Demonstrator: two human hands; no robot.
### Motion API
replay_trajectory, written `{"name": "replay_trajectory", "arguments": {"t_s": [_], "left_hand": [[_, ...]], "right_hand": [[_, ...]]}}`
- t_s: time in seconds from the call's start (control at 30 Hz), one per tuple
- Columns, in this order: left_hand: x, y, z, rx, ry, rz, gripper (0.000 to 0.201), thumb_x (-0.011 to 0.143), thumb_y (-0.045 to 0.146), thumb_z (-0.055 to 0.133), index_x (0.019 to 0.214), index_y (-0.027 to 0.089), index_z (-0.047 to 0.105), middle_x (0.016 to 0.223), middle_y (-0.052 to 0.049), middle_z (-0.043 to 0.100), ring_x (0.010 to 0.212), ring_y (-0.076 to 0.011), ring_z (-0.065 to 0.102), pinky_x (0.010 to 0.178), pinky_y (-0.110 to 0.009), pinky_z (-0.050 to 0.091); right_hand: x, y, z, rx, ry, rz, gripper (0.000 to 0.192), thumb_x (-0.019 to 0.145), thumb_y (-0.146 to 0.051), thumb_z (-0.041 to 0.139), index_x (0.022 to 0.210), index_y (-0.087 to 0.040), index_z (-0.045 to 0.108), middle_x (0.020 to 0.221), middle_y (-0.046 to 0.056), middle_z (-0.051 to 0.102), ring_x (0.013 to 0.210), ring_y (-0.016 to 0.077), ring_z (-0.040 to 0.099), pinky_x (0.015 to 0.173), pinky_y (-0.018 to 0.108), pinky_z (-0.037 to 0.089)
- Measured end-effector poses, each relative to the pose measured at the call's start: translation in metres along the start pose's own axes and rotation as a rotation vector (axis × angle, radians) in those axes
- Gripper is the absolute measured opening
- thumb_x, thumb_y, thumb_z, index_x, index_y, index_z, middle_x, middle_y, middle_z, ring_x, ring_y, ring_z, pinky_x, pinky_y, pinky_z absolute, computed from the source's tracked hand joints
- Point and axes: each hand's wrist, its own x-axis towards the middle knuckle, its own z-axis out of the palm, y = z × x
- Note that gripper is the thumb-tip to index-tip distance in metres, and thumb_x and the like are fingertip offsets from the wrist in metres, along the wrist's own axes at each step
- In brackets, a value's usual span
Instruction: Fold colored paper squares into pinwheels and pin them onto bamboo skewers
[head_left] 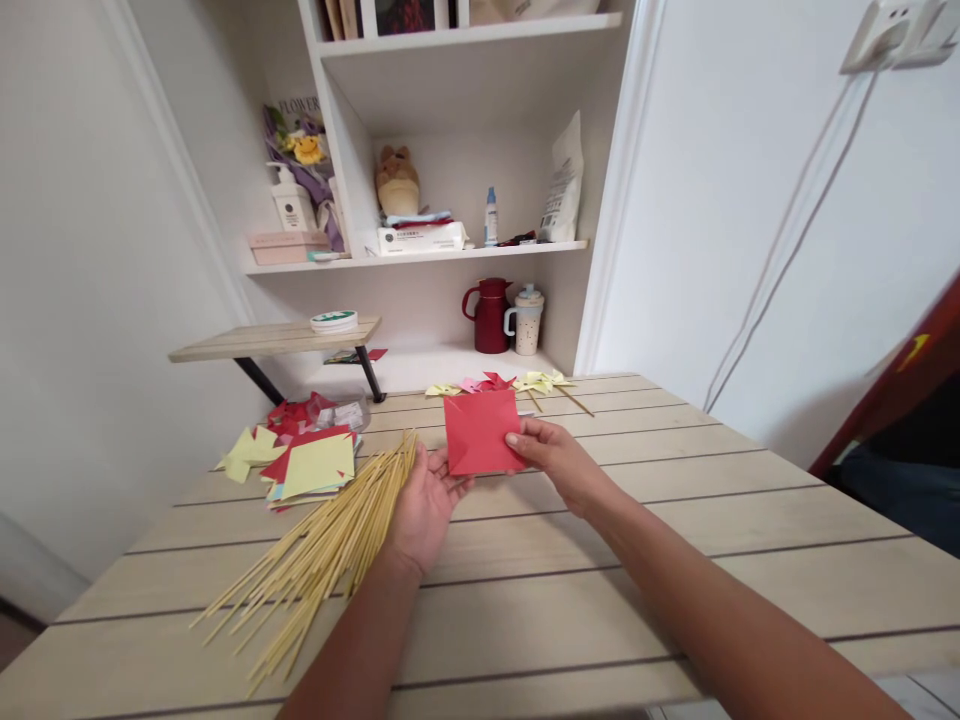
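Note:
A red paper square (480, 430) is held upright above the wooden table (675, 520). My right hand (553, 455) pinches its right edge between thumb and fingers. My left hand (426, 500) lies palm up under the sheet's lower left corner, fingers spread and touching the paper's edge. Just left of my left hand lies a fanned bundle of thin bamboo sticks (322, 550).
A stack of yellow and red paper squares (311, 468) and loose scraps lie at the left. Finished paper pinwheels (517, 383) lie at the table's far edge. Behind stand a small riser shelf (277, 340), a red kettle (489, 315), a mug and wall shelves.

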Motion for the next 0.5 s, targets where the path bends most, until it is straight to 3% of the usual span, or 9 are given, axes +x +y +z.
{"name": "replay_trajectory", "arguments": {"t_s": [0.27,0.5], "left_hand": [[0.0016,-0.0047,0.0000,0.074,-0.032,-0.014,0.053,0.094,0.058,0.047,0.108,0.014,0.072,0.116,-0.014,0.071,0.095,-0.0205,0.066,0.080,-0.032,0.052],[-0.0007,-0.0078,0.0015,0.113,-0.144,-0.010,0.052,0.085,0.053,0.067,0.121,0.016,0.068,0.120,-0.014,0.072,0.117,-0.0282,0.063,0.100,-0.041,0.046]], "right_hand": [[-0.0001,-0.0016,-0.0013,-0.040,0.013,0.012,0.033,0.072,-0.047,0.077,0.077,-0.016,0.068,0.068,-0.001,0.064,0.060,0.0118,0.052,0.064,0.029,0.043],[0.0000,-0.0047,-0.0071,-0.137,-0.060,0.026,0.037,0.071,-0.052,0.076,0.067,-0.018,0.062,0.060,-0.004,0.052,0.054,0.0096,0.038,0.052,0.026,0.030]]}}
